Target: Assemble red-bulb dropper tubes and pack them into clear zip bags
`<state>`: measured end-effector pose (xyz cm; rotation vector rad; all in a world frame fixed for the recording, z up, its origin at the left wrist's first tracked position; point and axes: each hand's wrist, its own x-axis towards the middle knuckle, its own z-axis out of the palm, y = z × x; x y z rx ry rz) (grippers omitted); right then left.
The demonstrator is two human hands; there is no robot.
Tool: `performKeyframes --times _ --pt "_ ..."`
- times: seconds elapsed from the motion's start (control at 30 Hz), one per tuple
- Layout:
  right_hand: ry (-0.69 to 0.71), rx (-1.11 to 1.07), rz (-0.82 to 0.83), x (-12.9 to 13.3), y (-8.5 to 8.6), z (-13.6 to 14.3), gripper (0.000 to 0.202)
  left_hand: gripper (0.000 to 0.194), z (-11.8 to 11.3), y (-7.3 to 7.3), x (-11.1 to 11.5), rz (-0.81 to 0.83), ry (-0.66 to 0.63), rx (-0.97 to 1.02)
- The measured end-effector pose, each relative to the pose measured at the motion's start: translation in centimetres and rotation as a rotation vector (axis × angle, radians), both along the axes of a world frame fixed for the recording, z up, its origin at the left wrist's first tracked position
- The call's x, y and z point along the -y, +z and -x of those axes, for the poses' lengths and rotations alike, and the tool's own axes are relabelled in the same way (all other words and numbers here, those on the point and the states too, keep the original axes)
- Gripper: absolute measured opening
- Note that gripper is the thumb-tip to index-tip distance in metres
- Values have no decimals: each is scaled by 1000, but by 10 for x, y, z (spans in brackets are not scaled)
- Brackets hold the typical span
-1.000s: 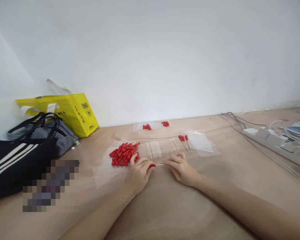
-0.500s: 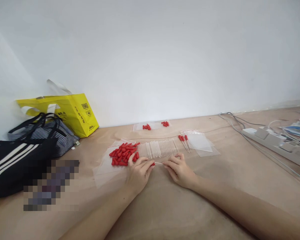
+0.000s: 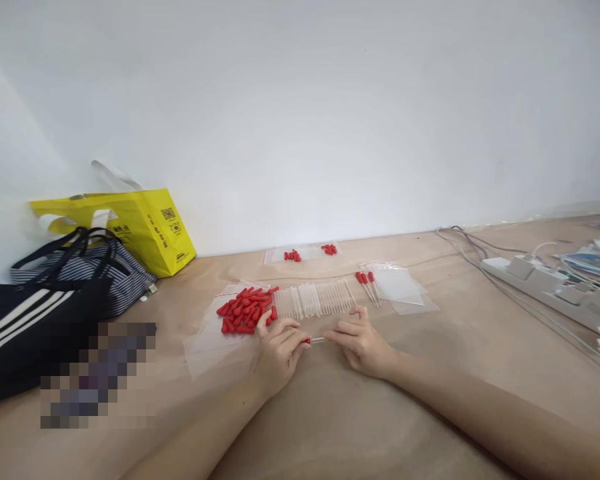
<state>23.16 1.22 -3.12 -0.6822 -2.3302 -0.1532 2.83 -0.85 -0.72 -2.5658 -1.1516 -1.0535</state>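
Note:
My left hand [image 3: 281, 350] is closed on a red rubber bulb [image 3: 307, 341], only its end showing past the fingertips. Opposite it, my right hand [image 3: 363, 343] pinches a thin clear glass tube [image 3: 319, 340]. Bulb and tube lie in one line and meet between the hands; how deep the tube sits is hidden. A pile of red rubber bulbs [image 3: 245, 310] rests on a plastic bag left of my left hand. Just beyond both hands runs a row of clear tubes [image 3: 313, 298]. Several droppers with red bulbs [image 3: 369, 283] lie to the right of the row.
Flat clear plastic bags [image 3: 400, 287] lie behind my right hand. Near the wall sits another bag with red bulbs [image 3: 293, 255]. A power strip [image 3: 545, 287] with cables stands at right. Black bag [image 3: 45, 333] and yellow bag [image 3: 155, 230] stand at left.
The bulb and tube have shifted slightly toward me, away from the row of tubes. Both hands keep their grip, and the view has moved a little.

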Motion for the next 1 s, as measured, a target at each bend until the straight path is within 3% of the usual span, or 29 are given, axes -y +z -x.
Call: performKeyframes --times 0.17,0.53,0.7,0.8,1.0 --pt "10 -4 -54 1 -2 4 31 17 -1 0 1 -2 -17 -16" --pt "24 -35 38 0 -3 22 31 17 -3 -1 0 15 -4 -8" --pt "15 -63 116 -3 0 18 28 11 0 -3 -3 25 6 12" --pt "-3 -103 156 -6 0 11 22 17 5 0 -4 19 45 5" --pt "2 -91 138 -7 2 2 22 9 8 5 -3 -27 54 -23"
